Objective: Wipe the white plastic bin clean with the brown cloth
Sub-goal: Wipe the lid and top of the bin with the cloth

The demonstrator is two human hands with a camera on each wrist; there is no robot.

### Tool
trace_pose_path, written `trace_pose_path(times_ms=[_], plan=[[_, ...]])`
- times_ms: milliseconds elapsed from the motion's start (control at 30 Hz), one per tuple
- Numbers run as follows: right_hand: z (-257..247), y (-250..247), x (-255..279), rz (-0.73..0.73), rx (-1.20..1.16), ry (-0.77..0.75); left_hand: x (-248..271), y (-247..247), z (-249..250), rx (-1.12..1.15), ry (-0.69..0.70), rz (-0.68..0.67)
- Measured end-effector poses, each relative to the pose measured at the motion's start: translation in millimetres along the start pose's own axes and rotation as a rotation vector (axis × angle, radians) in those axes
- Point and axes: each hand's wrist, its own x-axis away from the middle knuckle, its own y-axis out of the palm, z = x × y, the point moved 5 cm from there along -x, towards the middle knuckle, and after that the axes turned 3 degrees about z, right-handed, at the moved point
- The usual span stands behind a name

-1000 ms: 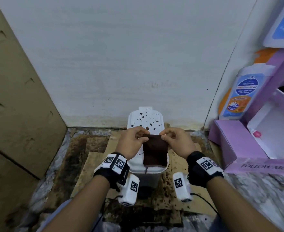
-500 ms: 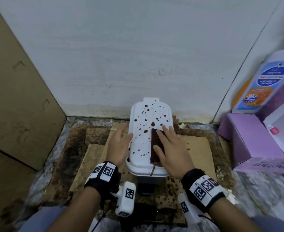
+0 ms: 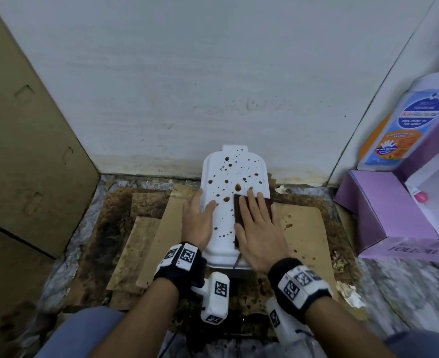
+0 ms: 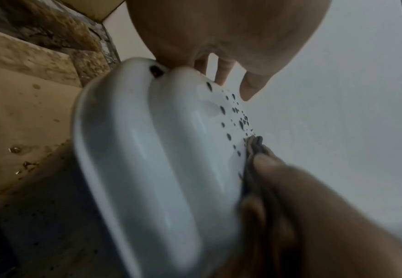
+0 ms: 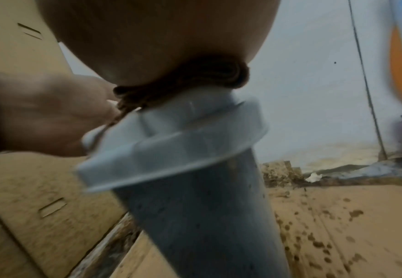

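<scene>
Cloth (image 3: 239, 210) lies on the bin lid's (image 3: 235, 174) right half, pinned under the flat, straight-fingered right hand (image 3: 258, 228); the left hand (image 3: 199, 219) rests flat, fingers straight, on the lid's left edge.

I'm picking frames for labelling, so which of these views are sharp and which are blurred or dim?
Head view: evenly lit, bin lid and its spots sharp, edges smeared. Left wrist view: lid close and soft, right hand dark. Right wrist view: dim and motion-blurred, cloth barely distinct.
</scene>
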Motion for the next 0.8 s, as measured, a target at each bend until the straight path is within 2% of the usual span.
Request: trace_pose_path(times_ms=[167,300,533,733,800], plan=[[-2,3,26,0.001,-0.042,-0.01,-8,1,-14,0.094,-0.04,-0.015],[5,0,-1,-0.014,0.008,-0.015,-9,2,-11,0.14,-0.061,-0.059],[20,-5,-50,-0.061,0.011,-0.002,-20,5,-18,0.202,-0.084,-0.046],[10,-1,-1,-0.066,-0.008,-0.054,-23,4,-27,0.237,-0.103,-0.03],[13,-1,-3,-0.08,-0.002,-0.055,-23,4,-28,0.24,-0.104,-0.04]])
